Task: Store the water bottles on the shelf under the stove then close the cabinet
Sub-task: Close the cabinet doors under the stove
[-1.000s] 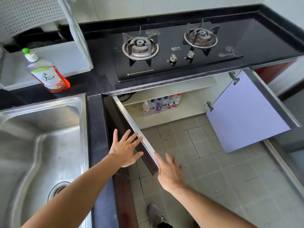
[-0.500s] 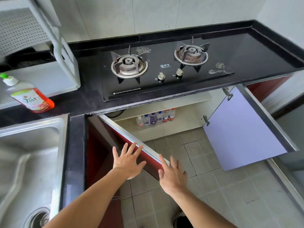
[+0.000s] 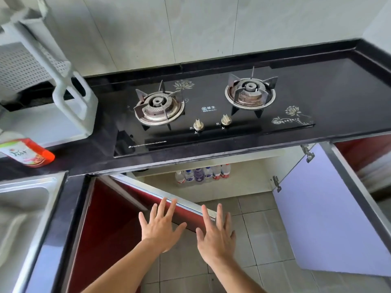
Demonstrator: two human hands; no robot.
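Head view: my left hand (image 3: 161, 229) and right hand (image 3: 215, 236), each grip released with fingers spread, rest against the half-open left door (image 3: 135, 206). Six bottles (image 3: 202, 173) stand on the shelf (image 3: 243, 182) under the stove (image 3: 203, 115). The right door (image 3: 330, 212) stands wide open.

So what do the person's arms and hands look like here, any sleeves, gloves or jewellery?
Both forearms are bare as far as the frame shows; no sleeve reaches into view. The left hand and right hand wear no gloves, and no rings, watch or bracelet show on the backs of the hands or wrists. Nothing is marked or strapped on either arm. The palms are hidden from this view.
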